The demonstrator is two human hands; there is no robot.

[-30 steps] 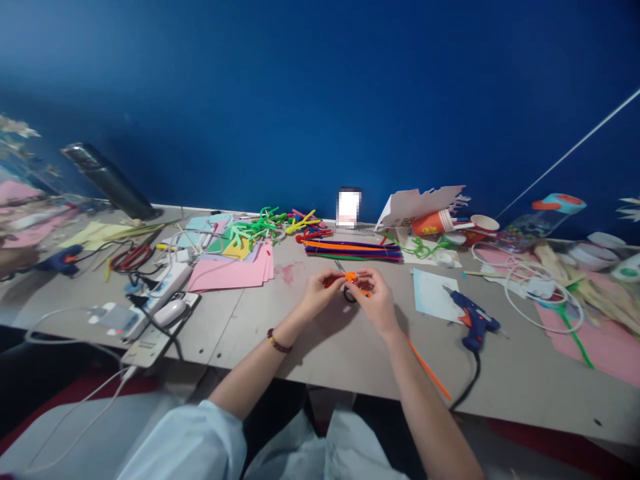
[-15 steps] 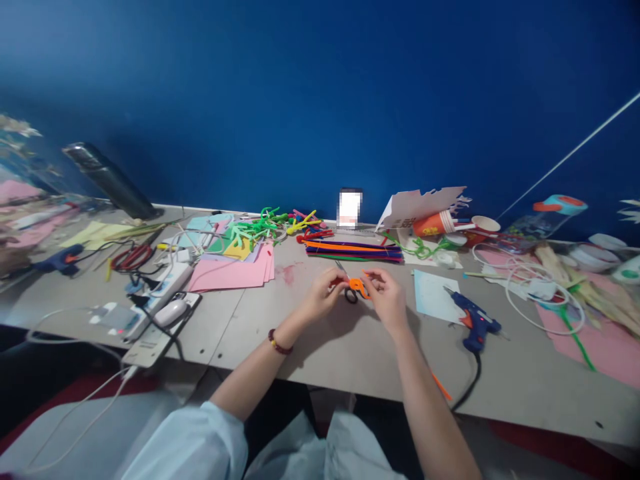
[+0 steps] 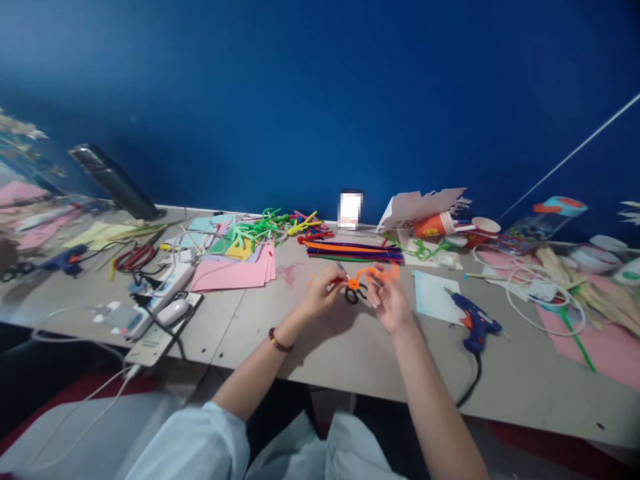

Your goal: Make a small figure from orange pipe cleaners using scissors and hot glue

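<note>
My left hand (image 3: 323,292) pinches an orange pipe cleaner (image 3: 354,283) at its small coiled part, fingertips pressed together. From the coil the orange strand runs right to my right hand (image 3: 393,307), whose fingers are curled around it; the strand's far end is smeared by motion. Just beneath the coil, black-handled scissors (image 3: 351,295) lie on the table, their blades partly hidden by my left fingers. Behind both hands lies a bundle of pipe cleaners (image 3: 355,251), purple, orange and green.
A blue glue gun (image 3: 477,323) lies right of my right hand, beside a pale blue paper (image 3: 435,295). Pink paper (image 3: 235,272) and loose green pipe cleaners (image 3: 267,223) are at the left. Further left are a power strip (image 3: 163,293) and cables. A phone (image 3: 350,210) stands against the wall.
My right hand has turned palm upward and opened out slightly. The orange strand now arcs over its fingers toward the right, and its loose end has swung up from beside the forearm.
</note>
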